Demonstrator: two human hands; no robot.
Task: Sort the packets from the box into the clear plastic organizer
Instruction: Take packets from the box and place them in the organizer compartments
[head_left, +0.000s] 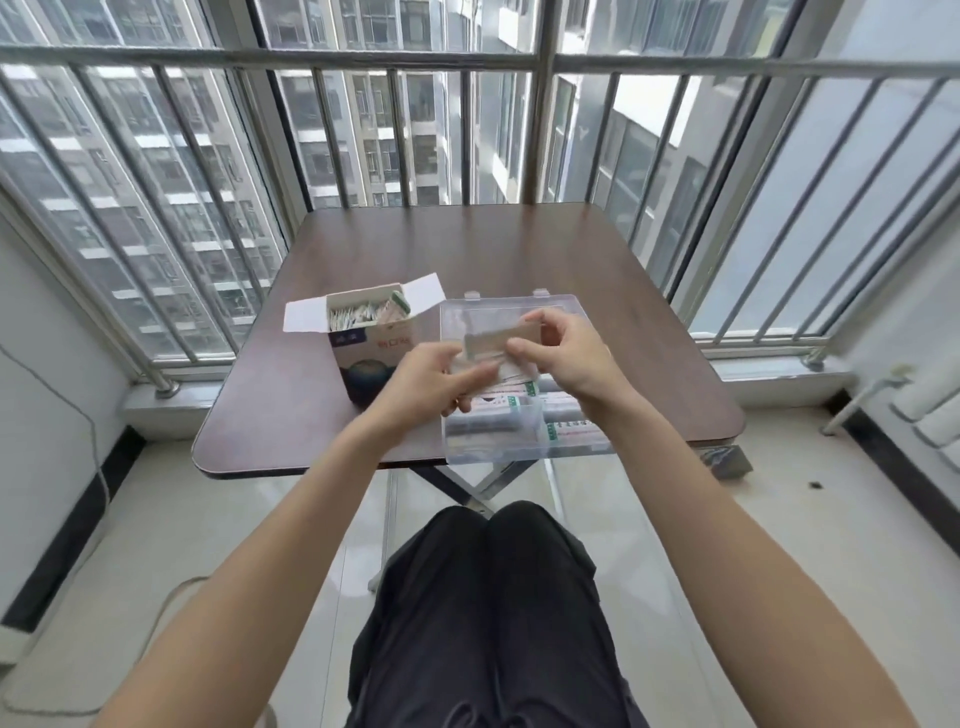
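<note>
An open cardboard box (371, 358) with white flaps stands on the brown table (322, 415), left of centre, with several packets (363, 314) standing inside. To its right lies the clear plastic organizer (524, 441), lid open, with green-marked packets (563, 434) in its near compartments. Above the organizer, my right hand (563, 356) pinches a small stack of pale packets (493, 343) by its right end. My left hand (431, 382) holds the stack's left end from below with curled fingers.
The table's near edge overhangs my knees (493, 571). A metal railing (467, 62) and window run behind and beside the table. A cable (98, 457) trails down the left wall to the floor. A radiator (930, 405) stands at the right.
</note>
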